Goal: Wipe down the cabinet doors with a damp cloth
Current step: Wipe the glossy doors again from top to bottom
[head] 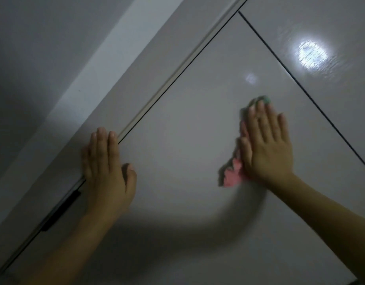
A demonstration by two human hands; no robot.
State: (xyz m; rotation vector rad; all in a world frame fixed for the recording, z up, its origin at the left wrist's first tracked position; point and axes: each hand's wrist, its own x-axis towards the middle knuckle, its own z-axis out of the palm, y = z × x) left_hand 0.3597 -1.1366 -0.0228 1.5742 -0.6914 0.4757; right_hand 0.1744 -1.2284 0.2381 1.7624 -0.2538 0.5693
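right hand (267,145) flat, fingers straight, pressing cloth (232,174) against cabinet door (177,120); left hand (106,165) flat, bracing door's left edge, holding nothing. risk: cloth, apparently bunched, slipping from under palm, leaving unwiped streaks.

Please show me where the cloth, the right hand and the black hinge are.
cloth (232,177), head view, pink corner sticking out below the palm.
right hand (267,147), head view, back of the hand.
black hinge (60,210), head view, middle of the dark bar.
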